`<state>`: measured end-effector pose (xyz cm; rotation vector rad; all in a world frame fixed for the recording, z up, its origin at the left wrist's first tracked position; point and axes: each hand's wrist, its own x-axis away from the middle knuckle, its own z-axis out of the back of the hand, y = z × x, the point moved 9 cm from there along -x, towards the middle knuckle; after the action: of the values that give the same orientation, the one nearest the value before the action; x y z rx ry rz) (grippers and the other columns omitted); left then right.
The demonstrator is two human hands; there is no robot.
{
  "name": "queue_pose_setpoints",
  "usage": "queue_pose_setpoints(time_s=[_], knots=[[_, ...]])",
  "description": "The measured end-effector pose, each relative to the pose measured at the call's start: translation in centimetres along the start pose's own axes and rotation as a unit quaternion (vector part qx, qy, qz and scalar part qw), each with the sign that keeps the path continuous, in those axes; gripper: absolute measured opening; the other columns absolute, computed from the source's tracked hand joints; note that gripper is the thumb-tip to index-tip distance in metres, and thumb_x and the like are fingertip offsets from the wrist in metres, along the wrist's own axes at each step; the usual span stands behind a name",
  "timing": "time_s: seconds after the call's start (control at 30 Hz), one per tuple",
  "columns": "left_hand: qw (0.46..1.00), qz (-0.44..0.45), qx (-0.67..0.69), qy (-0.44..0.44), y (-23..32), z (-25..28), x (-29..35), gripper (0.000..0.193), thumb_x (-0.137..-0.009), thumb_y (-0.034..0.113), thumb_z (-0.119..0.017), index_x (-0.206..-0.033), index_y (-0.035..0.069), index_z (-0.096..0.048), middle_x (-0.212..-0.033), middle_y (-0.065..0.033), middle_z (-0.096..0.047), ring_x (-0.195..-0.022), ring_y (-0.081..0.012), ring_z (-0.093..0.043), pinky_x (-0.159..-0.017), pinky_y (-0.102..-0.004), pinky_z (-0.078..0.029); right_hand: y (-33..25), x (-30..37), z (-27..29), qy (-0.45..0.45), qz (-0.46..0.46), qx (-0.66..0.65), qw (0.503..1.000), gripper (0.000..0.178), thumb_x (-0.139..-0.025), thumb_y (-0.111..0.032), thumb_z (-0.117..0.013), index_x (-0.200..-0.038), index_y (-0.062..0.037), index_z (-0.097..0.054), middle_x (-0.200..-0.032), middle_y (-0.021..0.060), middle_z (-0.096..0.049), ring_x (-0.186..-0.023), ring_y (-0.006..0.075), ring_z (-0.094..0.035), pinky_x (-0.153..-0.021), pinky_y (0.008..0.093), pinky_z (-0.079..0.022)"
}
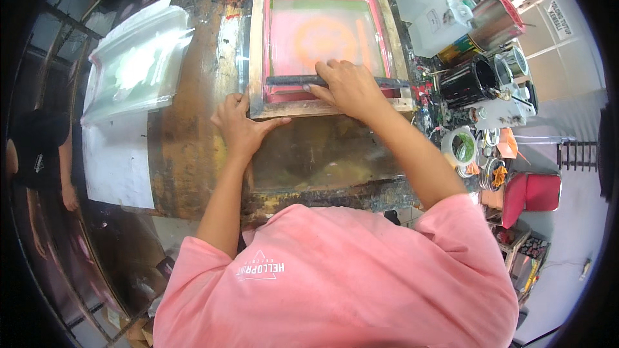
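While the left hand [240, 125] rests at the near left corner of the wooden frame [256, 42], its thumb spread wide from the fingers along the near rail, the right hand [351, 90] grips a dark bar [290, 80] around its middle, fingers on the far side and thumb on the near. The bar lies across the near part of the frame, its long axis running left to right, nearly parallel to the near rail, one end pointing at the left rail, the other overlapping the right one.
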<state>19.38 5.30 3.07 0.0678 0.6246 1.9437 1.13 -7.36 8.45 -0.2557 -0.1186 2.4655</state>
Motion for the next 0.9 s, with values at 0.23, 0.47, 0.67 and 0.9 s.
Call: queue_pose_setpoints(time_s=[0.23, 0.47, 0.67, 0.9], knots=[[0.888, 0.076, 0.452, 0.033, 1.8, 2.7, -1.1, 0.093, -0.074, 0.039, -0.096, -0.145, -0.005, -0.055, -0.117, -0.0075, -0.07, -0.101, -0.0143, -0.062, -0.087, -0.0287, -0.047, -4.1, 2.3, 8.4, 0.223, 0.062, 0.103, 0.967, 0.035, -0.091, -0.042, -0.073, -0.1, -0.0088, -0.065, -0.096, 0.0107, -0.065, -0.1, 0.0294, -0.064, -0.094, 0.0526, -0.048], [0.983, -0.082, 0.157, 0.046, 5.2, 4.4, -4.7, 0.102, -0.09, 0.062, -0.073, -0.158, -0.006, -0.037, -0.153, -0.0272, -0.047, -0.144, -0.0412, -0.041, -0.12, -0.0566, -0.027, -1.9, -5.9, 20.4, 0.32, 0.054, 0.124, 0.938, 0.042, -0.095, -0.048, -0.061, -0.094, -0.0068, -0.067, -0.081, 0.0095, -0.065, -0.075, 0.0299, -0.059, -0.083, 0.0484, -0.042], [0.988, -0.06, -0.134, -0.047, 5.2, -1.3, -0.8, 0.092, -0.09, 0.056, -0.074, -0.157, 0.002, -0.043, -0.162, -0.0247, -0.042, -0.154, -0.0388, -0.035, -0.127, -0.0609, -0.009, -0.2, -10.9, 25.2, 0.339, 0.045, 0.042, 0.939, 0.054, -0.096, -0.045, -0.053, -0.071, 0.0007, -0.067, -0.074, 0.0223, -0.068, -0.077, 0.0377, -0.067, -0.078, 0.0509, -0.044], [0.973, -0.116, 0.138, 0.141, 9.6, 7.4, -9.5, 0.052, -0.095, 0.03, -0.075, -0.136, -0.001, -0.066, -0.136, -0.0185, -0.069, -0.135, -0.0381, -0.058, -0.126, -0.0547, -0.024, 1.4, -11.4, 28.5, 0.341, -0.017, 0.126, 0.932, 0.06, -0.096, -0.051, -0.05, -0.081, 0.0023, -0.073, -0.08, 0.0226, -0.072, -0.085, 0.0406, -0.07, -0.087, 0.052, -0.048]])
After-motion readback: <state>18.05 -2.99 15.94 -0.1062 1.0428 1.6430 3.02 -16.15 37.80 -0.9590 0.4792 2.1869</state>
